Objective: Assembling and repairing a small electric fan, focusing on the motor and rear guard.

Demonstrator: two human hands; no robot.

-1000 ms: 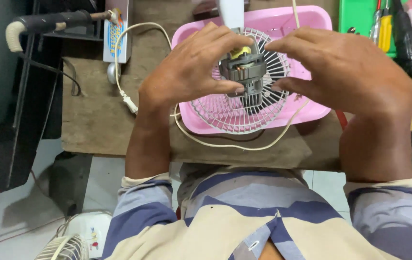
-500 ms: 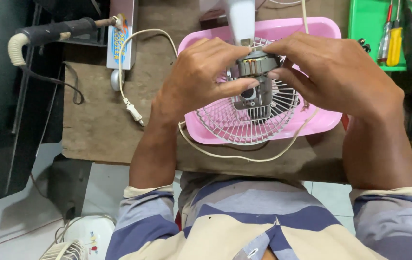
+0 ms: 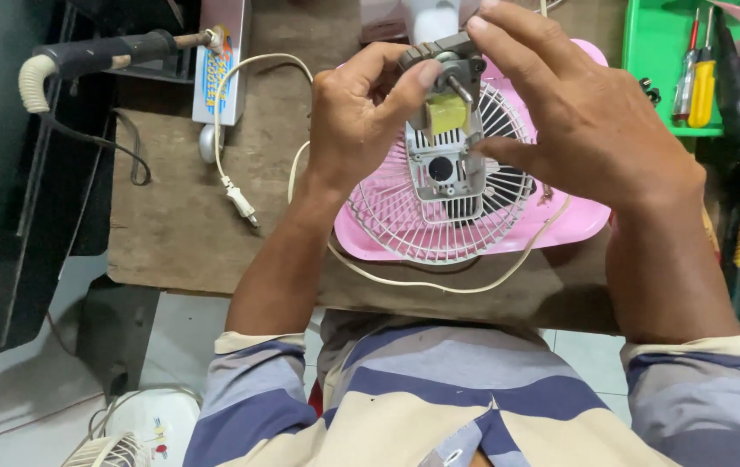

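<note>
A small grey fan motor [image 3: 445, 73] with a yellow wrapped coil is lifted above a pink fan housing [image 3: 560, 229] with a white wire grille [image 3: 404, 216]. My left hand [image 3: 361, 121] grips the motor from the left with thumb and fingers. My right hand [image 3: 586, 121] holds it from the right, fingertips on its top and side. Below the motor, the grey square mount [image 3: 443, 173] at the grille's centre shows, with a hole in its middle.
A worn wooden bench [image 3: 171, 207] carries the fan. A white power cord with plug [image 3: 238, 201] loops across it. A soldering iron [image 3: 102, 56] lies at the far left. A green tray [image 3: 647, 52] with screwdrivers stands at right, more tools beside it.
The motor has been lifted up off the grille's centre mount, which now lies exposed. Both hands rose with it toward the far side of the bench.
</note>
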